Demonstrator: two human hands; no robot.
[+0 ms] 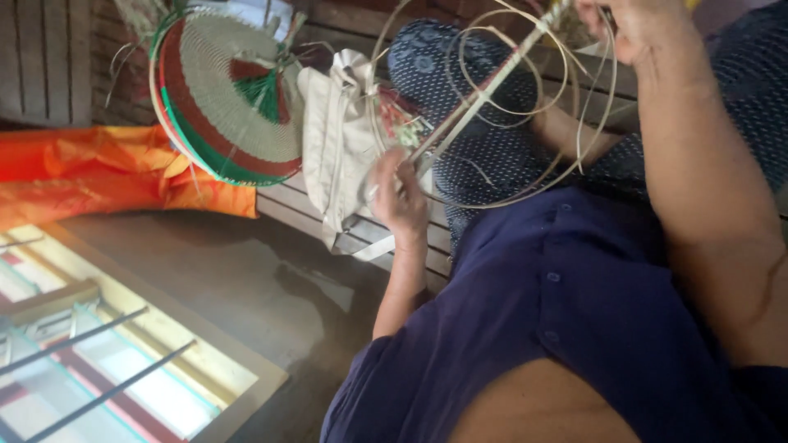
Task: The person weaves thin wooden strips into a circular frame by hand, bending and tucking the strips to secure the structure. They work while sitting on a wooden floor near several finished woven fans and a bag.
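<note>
My left hand [400, 197] grips the lower end of a bundle of thin cane rods [484, 94] that runs diagonally up to the right. My right hand [636, 29] holds the upper end near the top edge of the view. Thin pale cane strips [574, 123] loop in wide rings around the rods, above my lap. I wear a dark blue top and dotted dark trousers [484, 156].
A round woven piece [234, 94] in cream, red and green leans at the upper left. A cream cloth bag [336, 143] lies beside it on wooden slats. Orange fabric [107, 172] is at the left. A wooden frame with metal bars [123, 361] fills the lower left.
</note>
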